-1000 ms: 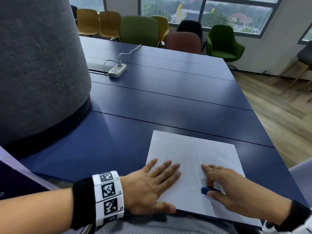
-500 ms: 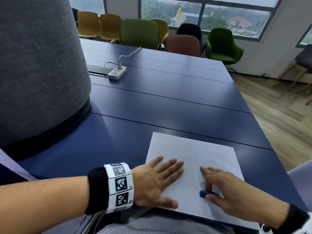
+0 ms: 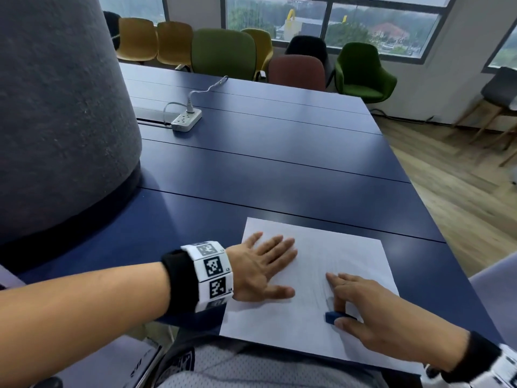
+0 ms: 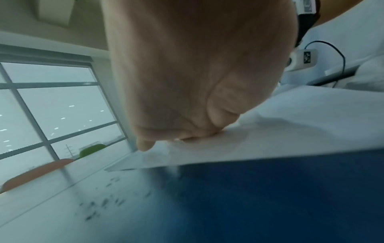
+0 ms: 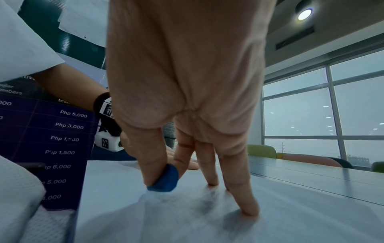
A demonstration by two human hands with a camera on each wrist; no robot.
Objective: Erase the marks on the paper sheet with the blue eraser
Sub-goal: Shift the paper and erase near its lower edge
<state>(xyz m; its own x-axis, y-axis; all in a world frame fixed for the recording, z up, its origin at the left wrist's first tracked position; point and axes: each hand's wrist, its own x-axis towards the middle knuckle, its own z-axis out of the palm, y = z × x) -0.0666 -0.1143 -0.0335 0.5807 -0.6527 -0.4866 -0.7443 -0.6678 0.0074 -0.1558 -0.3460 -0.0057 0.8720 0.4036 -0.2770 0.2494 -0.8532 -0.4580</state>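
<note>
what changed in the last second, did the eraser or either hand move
The right hand has drawn the blue eraser slightly toward the paper sheet's near edge, still pinching it against the sheet. The left hand stays flat on the sheet's left side, and the sheet itself has not visibly shifted.

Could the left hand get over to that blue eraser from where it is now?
Probably yes. The left hand lies flat on the paper sheet, and only bare paper separates it from the blue eraser. But the right hand already pinches the eraser, so its fingers cover most of it.
</note>
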